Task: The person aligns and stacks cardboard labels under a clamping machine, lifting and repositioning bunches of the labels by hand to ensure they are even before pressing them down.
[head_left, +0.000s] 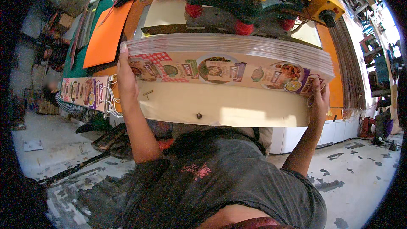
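Observation:
A thick stack of long printed banner strips (250, 74) spans the space between my hands, its layered pale edges facing away and its food pictures towards me. My left hand (126, 74) grips the stack's left end, thumb up at the corner. At the right end my right hand (320, 95) is closed round the lower corner, thumb on the printed face. Below the stack lies a cream work surface (182, 106) with a small dark knob (199, 115).
Behind the stack stands a dark green machine (229, 0) with yellow knobs, red parts and a yellow switch box (326, 6). An orange sheet (108, 34) lies at left, above a corded printed strip pile (85, 92). More stacked strips (345, 59) lie at right. Another person (63, 101) is far left.

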A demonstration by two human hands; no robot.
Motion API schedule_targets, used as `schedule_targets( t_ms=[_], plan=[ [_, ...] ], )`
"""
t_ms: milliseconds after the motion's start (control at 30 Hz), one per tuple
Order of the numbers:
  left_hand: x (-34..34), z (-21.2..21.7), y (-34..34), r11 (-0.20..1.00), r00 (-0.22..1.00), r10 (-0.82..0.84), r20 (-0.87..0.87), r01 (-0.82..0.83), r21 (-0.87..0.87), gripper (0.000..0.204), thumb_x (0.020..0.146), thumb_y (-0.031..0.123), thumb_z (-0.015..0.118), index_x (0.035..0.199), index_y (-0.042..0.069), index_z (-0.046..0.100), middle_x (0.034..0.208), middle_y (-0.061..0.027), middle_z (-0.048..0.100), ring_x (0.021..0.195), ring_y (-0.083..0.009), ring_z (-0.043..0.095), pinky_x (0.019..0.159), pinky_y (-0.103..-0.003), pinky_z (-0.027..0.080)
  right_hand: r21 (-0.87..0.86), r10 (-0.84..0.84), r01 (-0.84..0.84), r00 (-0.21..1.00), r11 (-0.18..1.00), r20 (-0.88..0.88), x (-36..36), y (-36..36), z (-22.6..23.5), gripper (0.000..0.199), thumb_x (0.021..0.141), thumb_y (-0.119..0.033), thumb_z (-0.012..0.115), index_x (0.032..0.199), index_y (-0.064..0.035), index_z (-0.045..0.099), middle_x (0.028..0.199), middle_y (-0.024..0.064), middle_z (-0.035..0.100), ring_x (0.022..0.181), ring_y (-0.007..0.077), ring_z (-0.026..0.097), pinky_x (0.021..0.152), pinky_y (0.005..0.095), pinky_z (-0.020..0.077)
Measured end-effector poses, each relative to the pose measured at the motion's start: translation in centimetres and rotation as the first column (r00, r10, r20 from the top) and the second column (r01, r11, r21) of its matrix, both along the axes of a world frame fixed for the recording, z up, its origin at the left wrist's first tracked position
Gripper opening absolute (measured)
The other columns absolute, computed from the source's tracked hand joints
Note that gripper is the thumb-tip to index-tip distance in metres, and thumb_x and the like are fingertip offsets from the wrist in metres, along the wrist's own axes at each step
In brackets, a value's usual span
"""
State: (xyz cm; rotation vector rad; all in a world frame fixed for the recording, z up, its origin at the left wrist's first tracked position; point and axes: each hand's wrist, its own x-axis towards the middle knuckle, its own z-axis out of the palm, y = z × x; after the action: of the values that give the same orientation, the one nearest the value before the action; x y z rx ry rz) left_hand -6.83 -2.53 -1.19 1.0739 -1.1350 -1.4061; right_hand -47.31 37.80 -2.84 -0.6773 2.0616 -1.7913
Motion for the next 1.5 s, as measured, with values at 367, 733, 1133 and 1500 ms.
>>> schedule_targets(
  t_ms=[367,733,1133,1500],
  plan=[
    [-0.6,0.4,1.2,0.988,0.998,-0.057,-0.002,0.056,-0.146,0.057,0.11,0.046,0.054,0.149,0.004,0.055,0.14,-0.0073,0.065,0.126,-0.0212,0.062,0.111,-0.039,0.045,-0.074,0.025,-0.023,0.999,0.997,0.033,-0.1,0.0,-0.6,0.053,0.11,-0.039,0.06,0.146,-0.0006,0.05,0.132,0.0073,0.064,0.117,0.0152,0.06,0.101,0.0323,0.0489],
    [-0.1,-0.3,0.8,0.99,0.993,-0.099,-0.065,0.091,-0.111,0.053,0.11,0.044,0.055,0.147,0.006,0.057,0.139,-0.006,0.065,0.123,-0.02,0.063,0.108,-0.038,0.047,-0.087,-0.015,0.019,0.999,0.996,0.047,0.8,-0.6,-0.3,0.054,0.108,-0.04,0.064,0.143,-0.0008,0.052,0.129,0.0071,0.065,0.113,0.0149,0.061,0.099,0.0318,0.049],
    [0.3,-0.9,0.3,0.991,0.994,-0.005,-0.11,-0.009,-0.133,0.057,0.109,0.034,0.06,0.15,-0.004,0.052,0.149,-0.0125,0.059,0.136,-0.0203,0.055,0.117,-0.037,0.039,-0.073,-0.043,0.042,0.999,0.996,-0.014,0.4,-0.3,-1.0,0.05,0.108,-0.037,0.063,0.141,0.0004,0.053,0.129,0.0091,0.065,0.113,0.0168,0.062,0.098,0.0326,0.0501],
    [0.7,-2.4,0.5,0.999,0.986,0.034,-0.164,-0.03,0.022,0.067,0.106,0.054,0.061,0.146,0.0,0.057,0.137,-0.0098,0.065,0.122,-0.021,0.062,0.108,-0.036,0.046,-0.057,-0.118,0.108,0.968,0.993,-0.222,1.0,-0.6,-0.9,0.042,0.108,-0.032,0.065,0.136,-0.0025,0.055,0.125,0.0071,0.064,0.112,0.0146,0.06,0.097,0.0307,0.0497]
  ],
)
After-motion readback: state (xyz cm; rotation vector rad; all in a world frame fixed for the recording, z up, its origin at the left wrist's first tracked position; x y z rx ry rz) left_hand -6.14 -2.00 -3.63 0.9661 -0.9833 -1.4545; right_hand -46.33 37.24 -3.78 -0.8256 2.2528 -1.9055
